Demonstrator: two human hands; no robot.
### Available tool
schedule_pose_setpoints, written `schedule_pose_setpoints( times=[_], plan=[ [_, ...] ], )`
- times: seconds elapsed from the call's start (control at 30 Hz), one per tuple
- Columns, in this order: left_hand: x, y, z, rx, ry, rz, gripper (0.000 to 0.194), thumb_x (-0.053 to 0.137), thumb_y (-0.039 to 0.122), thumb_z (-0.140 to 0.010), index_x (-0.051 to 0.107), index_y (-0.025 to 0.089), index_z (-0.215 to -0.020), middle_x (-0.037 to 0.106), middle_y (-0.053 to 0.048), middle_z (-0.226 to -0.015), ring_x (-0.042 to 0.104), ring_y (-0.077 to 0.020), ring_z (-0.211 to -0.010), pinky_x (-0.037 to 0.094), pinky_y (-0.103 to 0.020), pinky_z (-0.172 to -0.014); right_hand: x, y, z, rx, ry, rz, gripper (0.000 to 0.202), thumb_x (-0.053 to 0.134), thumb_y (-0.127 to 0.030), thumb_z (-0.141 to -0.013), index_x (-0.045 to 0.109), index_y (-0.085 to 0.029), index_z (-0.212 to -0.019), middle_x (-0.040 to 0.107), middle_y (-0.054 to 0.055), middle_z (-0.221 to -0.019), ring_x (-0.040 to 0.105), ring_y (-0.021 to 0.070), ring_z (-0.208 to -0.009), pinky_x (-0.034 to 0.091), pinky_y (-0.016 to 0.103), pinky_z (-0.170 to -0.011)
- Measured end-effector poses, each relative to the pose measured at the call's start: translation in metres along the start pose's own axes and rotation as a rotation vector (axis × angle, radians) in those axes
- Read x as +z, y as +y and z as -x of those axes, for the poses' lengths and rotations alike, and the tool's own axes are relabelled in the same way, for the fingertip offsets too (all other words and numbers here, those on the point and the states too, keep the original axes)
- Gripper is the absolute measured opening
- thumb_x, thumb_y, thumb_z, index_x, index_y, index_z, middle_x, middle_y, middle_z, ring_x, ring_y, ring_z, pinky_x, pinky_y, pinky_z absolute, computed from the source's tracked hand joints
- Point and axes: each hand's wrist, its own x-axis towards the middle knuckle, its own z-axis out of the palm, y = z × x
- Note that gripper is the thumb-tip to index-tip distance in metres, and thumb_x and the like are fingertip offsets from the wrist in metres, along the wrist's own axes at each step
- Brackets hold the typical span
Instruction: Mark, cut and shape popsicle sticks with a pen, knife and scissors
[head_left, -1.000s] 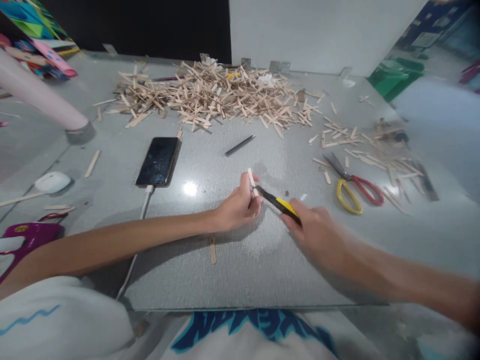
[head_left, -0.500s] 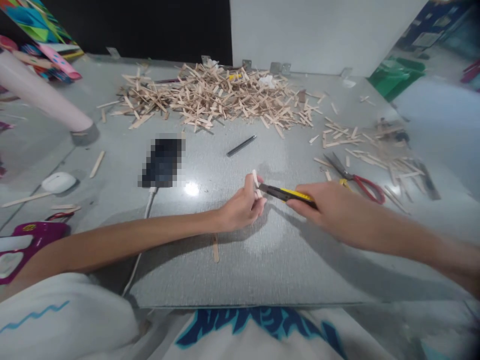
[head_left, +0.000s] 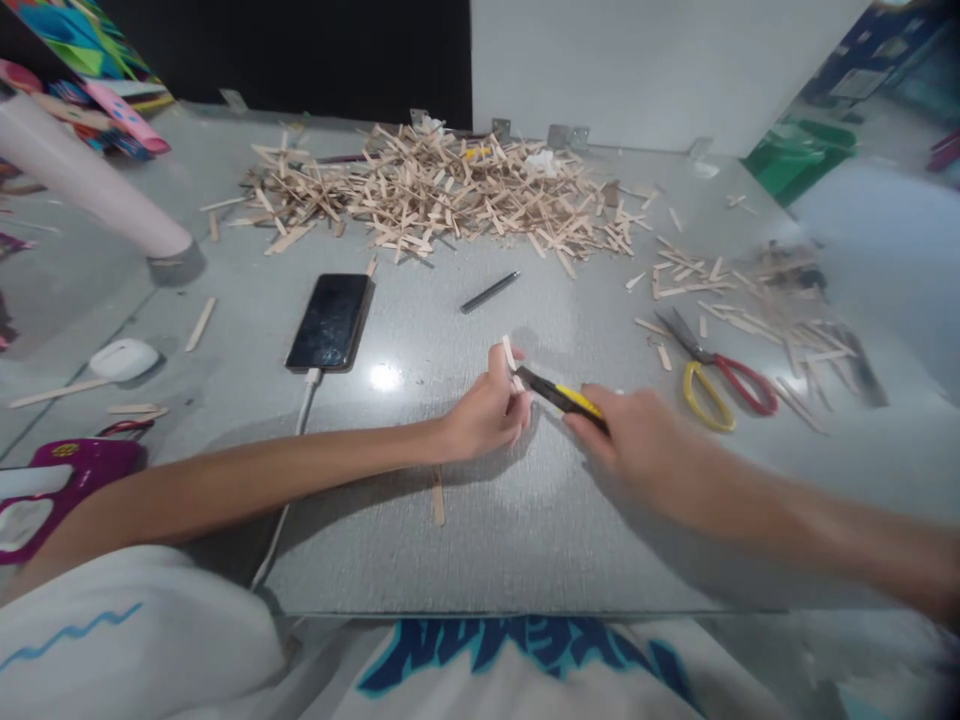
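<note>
A short pale wooden stick (head_left: 508,353) is pinched upright in my left hand (head_left: 486,412), just above the grey tabletop. My right hand (head_left: 637,440) is wrapped round a yellow and black utility knife (head_left: 562,394). The knife points left, its tip at the stick by my left fingertips; whether the blade bites into the wood is too small to tell. Below my left wrist another wooden stick (head_left: 438,498) lies partly hidden by the arm. Beyond the hands lies a dark pen-like rod (head_left: 490,291).
A big heap of wooden sticks (head_left: 435,195) runs along the back. To the right lie scissors (head_left: 709,365) with red and yellow handles and more stick pieces (head_left: 757,310). On the left are a phone (head_left: 330,322) on a white cable (head_left: 306,405), a white mouse-like case (head_left: 124,359) and a pink tube (head_left: 97,175).
My right hand has turned, tilting the knife more steeply and dropping slightly, which uncovers the scissors' yellow handle. My left hand keeps its pinch on the stick. The view has shifted a little.
</note>
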Motion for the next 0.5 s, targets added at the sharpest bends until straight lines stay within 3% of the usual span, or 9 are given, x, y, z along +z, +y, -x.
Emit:
schedule_pose_setpoints(
  times=[0.07, 0.13, 0.2, 0.3, 0.43, 0.5],
  plan=[
    [0.0, 0.0, 0.0, 0.006, -0.005, 0.001, 0.038, 0.055, 0.03, -0.107, 0.027, 0.025, -0.132, 0.056, 0.014, -0.068, 0.053, -0.0087, -0.039, 0.045, -0.018, -0.043, 0.011, -0.003, 0.004, 0.107, -0.004, 0.015, 0.027, 0.05, -0.037, -0.111, 0.07, -0.018, -0.113, 0.062, 0.003, -0.067, 0.045, 0.0157, -0.048, 0.025, 0.031, -0.052],
    [0.0, -0.001, 0.0, 0.012, -0.015, -0.003, 0.039, 0.056, 0.031, -0.107, 0.027, 0.025, -0.132, 0.056, 0.014, -0.068, 0.051, -0.008, -0.039, 0.045, -0.018, -0.043, 0.01, -0.003, 0.005, 0.128, -0.014, 0.026, 0.029, 0.05, -0.037, -0.111, 0.07, -0.017, -0.114, 0.062, 0.003, -0.067, 0.046, 0.0159, -0.048, 0.025, 0.031, -0.052],
    [0.0, -0.001, -0.001, 0.018, -0.026, -0.009, 0.041, 0.058, 0.029, -0.106, 0.027, 0.024, -0.133, 0.054, 0.015, -0.066, 0.049, -0.0068, -0.039, 0.041, -0.016, -0.043, -0.003, -0.001, 0.002, 0.061, -0.023, 0.022, 0.03, 0.05, -0.039, -0.11, 0.07, -0.018, -0.101, 0.064, 0.005, -0.07, 0.05, 0.0163, -0.052, 0.028, 0.03, -0.054],
    [-0.001, 0.0, -0.001, 0.021, -0.031, -0.009, 0.042, 0.059, 0.026, -0.105, 0.027, 0.024, -0.133, 0.052, 0.015, -0.065, 0.049, -0.0067, -0.04, 0.039, -0.016, -0.043, -0.015, 0.0, -0.003, -0.049, -0.141, -0.03, 0.035, 0.051, -0.043, -0.109, 0.066, -0.021, -0.086, 0.068, 0.005, -0.073, 0.058, 0.0174, -0.06, 0.032, 0.03, -0.057],
    [-0.002, 0.001, -0.001, 0.014, -0.025, -0.005, 0.038, 0.055, 0.025, -0.106, 0.027, 0.024, -0.131, 0.056, 0.013, -0.068, 0.052, -0.0076, -0.041, 0.044, -0.017, -0.044, -0.002, -0.006, 0.0, 0.145, -0.08, 0.006, 0.033, 0.045, -0.042, -0.112, 0.067, -0.017, -0.114, 0.062, 0.003, -0.069, 0.047, 0.016, -0.05, 0.029, 0.03, -0.053],
    [-0.001, 0.001, -0.001, 0.013, -0.026, -0.01, 0.039, 0.056, 0.024, -0.105, 0.027, 0.025, -0.131, 0.055, 0.014, -0.068, 0.05, -0.0071, -0.04, 0.042, -0.017, -0.043, -0.005, -0.007, 0.001, 0.153, -0.077, 0.015, 0.031, 0.046, -0.041, -0.111, 0.067, -0.018, -0.11, 0.061, 0.003, -0.069, 0.048, 0.0162, -0.05, 0.029, 0.03, -0.054]
  ],
)
